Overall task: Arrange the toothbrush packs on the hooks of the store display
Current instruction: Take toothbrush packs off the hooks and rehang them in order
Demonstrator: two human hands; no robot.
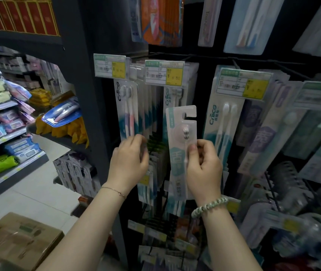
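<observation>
My right hand (203, 169) grips a white and teal toothbrush pack (181, 133) upright in front of the display, its hang slot at the top and free of any hook. My left hand (130, 163) reaches in among the lower ends of hanging packs (130, 108) on the left hook, fingers curled around their edges. More packs (172, 94) hang on the middle hook behind the held pack, under a price tag (164, 72). Another row of packs (224, 130) hangs to the right.
Further toothbrush packs hang above (161, 18) and below (167, 249). A wire rack (284, 184) juts out at lower right. A cardboard box (19, 241) sits on the floor at lower left. Shelves with wipes (1, 124) stand across the aisle.
</observation>
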